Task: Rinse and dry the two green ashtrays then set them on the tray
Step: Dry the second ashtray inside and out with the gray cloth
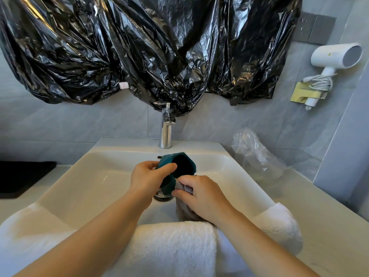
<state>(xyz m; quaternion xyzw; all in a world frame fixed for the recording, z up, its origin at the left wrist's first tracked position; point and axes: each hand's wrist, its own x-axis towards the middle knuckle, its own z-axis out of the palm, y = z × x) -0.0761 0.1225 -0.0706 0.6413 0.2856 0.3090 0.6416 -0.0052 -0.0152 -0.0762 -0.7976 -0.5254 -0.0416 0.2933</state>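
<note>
White towel (pixel 175 246): folded, draped over the near rim of the sink (pixel 199 145), nearest the camera.

Two bare forearms: extended over the towel into the basin.

Right hand (pixel 199 193): fingers closed around a bunched grey cloth (pixel 185 211); cloth pressed against the lower outer wall of the ashtray (pixel 175 170), remainder hanging down toward the towel.

Left hand (pixel 147 176): clamped on the ashtray, thumb across the rim, fingers wrapped behind the far side.

Hands: close together, nearly touching, both on the same item.

Ashtray: dark green, faceted outside, held above the basin and tilted so that the dark hollow faces up and toward the camera. Directly above the drain (pixel 162 196). Only one green ashtray in view.

Drain: dark, round, partly hidden by the ashtray and the hands.

Faucet (pixel 166 132): chrome, upright, at the back centre of the sink, top wrapped in black plastic. Running water: cannot tell.

Left of the sink: flat black mat, possibly the tray (pixel 22 176), on the counter; detail too dark to confirm.

Right of the sink: crumpled clear plastic bag (pixel 257 154) against the wall.

Farthest: black plastic sheeting (pixel 139 47) hung across the wall; white hair dryer (pixel 335 56) in a wall holder at upper right.
</note>
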